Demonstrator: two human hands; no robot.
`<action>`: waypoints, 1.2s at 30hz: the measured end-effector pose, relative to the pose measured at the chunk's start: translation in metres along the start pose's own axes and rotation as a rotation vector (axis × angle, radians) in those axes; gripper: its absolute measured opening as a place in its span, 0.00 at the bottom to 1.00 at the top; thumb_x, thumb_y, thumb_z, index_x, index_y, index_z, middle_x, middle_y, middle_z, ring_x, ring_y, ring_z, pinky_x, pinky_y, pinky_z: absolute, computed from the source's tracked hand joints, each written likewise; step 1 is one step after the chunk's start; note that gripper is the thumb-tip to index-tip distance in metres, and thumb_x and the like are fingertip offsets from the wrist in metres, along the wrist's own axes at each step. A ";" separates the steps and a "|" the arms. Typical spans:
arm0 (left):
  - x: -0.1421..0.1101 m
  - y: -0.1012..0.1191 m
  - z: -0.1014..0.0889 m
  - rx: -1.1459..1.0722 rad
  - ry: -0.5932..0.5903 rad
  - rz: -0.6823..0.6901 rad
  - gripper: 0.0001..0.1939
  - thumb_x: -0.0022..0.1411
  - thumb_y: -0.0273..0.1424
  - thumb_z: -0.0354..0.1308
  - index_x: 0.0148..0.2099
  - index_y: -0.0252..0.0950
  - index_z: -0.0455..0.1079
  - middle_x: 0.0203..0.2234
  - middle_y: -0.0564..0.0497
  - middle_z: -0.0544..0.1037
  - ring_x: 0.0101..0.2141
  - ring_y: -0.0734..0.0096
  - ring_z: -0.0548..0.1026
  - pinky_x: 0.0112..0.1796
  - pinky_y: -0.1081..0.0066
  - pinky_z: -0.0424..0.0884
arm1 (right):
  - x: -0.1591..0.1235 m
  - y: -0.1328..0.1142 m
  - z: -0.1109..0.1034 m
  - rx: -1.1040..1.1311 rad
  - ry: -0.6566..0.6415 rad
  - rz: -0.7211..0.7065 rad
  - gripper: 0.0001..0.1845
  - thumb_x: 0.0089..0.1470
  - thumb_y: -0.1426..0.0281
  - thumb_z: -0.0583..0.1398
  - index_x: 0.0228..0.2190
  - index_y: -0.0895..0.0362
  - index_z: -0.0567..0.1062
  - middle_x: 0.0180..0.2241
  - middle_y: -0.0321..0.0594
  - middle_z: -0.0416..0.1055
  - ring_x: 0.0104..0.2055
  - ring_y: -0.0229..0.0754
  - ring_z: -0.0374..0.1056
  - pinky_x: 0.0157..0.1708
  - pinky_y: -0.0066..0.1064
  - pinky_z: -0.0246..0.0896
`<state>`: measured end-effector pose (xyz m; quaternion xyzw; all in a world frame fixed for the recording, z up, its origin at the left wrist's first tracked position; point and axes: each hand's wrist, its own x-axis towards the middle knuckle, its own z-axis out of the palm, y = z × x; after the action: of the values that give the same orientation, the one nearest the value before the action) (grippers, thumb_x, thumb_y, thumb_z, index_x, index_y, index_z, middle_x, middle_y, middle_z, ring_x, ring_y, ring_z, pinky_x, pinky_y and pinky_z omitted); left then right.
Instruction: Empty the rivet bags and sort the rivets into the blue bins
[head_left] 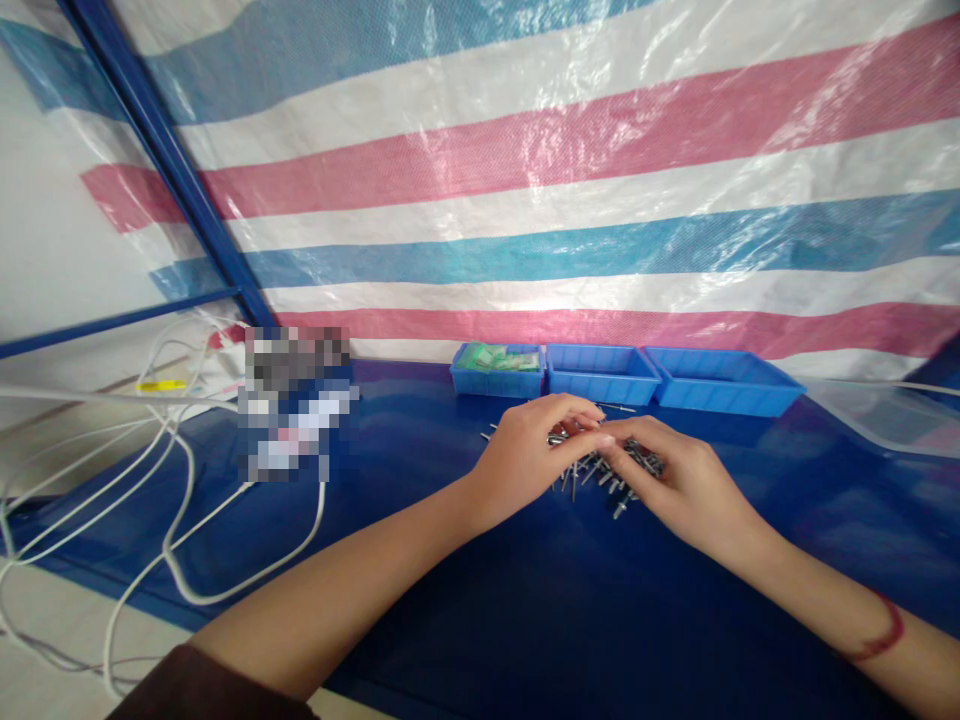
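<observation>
A loose pile of silvery blind rivets point(576, 472) lies on the dark blue tabletop. Curled round its left side is my left hand point(525, 440), with rivets showing between thumb and fingers. My right hand point(679, 470) bends over the pile from the right, and rivets show in the gap by its thumb. The fingertips of both hands meet above the middle of the heap. How many rivets are in the fingers is hidden. A few rivets stick out on the left and behind the hands.
Behind the pile stand three blue bins: the left bin point(498, 384) holds green-and-white packets, beside a middle bin point(602, 387) and a right bin point(724, 396). White cables point(184, 500) loop across the left side. A clear plastic sheet point(877, 415) lies at right. Striped sheeting point(525, 180) hangs behind.
</observation>
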<state>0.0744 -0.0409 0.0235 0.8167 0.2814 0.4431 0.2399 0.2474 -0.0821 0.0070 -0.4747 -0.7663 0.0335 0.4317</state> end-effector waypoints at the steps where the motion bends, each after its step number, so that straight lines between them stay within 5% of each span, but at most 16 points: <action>1: -0.001 0.000 0.001 -0.019 -0.001 -0.009 0.09 0.56 0.34 0.62 0.39 0.38 0.73 0.34 0.51 0.79 0.34 0.71 0.77 0.39 0.71 0.73 | -0.001 0.001 0.000 0.013 0.012 0.021 0.12 0.57 0.62 0.56 0.35 0.53 0.77 0.34 0.41 0.77 0.35 0.44 0.73 0.35 0.35 0.69; 19: -0.003 0.005 -0.001 0.021 0.000 0.077 0.05 0.61 0.31 0.58 0.37 0.37 0.73 0.34 0.51 0.79 0.35 0.72 0.76 0.40 0.72 0.71 | -0.002 -0.003 0.000 0.140 -0.017 0.114 0.13 0.57 0.60 0.56 0.34 0.53 0.77 0.33 0.40 0.77 0.34 0.43 0.73 0.35 0.33 0.67; 30: 0.001 -0.002 0.000 -0.008 0.022 0.055 0.05 0.61 0.30 0.57 0.39 0.36 0.73 0.35 0.51 0.79 0.35 0.73 0.76 0.41 0.72 0.71 | -0.004 0.004 0.000 0.136 0.251 0.098 0.07 0.53 0.63 0.61 0.35 0.52 0.76 0.31 0.36 0.75 0.30 0.38 0.68 0.31 0.29 0.65; 36: 0.004 -0.009 -0.001 -0.012 -0.044 0.116 0.05 0.63 0.29 0.54 0.38 0.36 0.71 0.36 0.50 0.77 0.39 0.72 0.74 0.44 0.69 0.69 | -0.005 -0.004 -0.002 0.128 0.258 0.034 0.05 0.52 0.65 0.62 0.32 0.52 0.74 0.28 0.35 0.71 0.29 0.37 0.68 0.31 0.29 0.64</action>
<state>0.0726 -0.0316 0.0204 0.8397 0.2258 0.4397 0.2248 0.2473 -0.0890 0.0068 -0.4593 -0.6926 0.0283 0.5554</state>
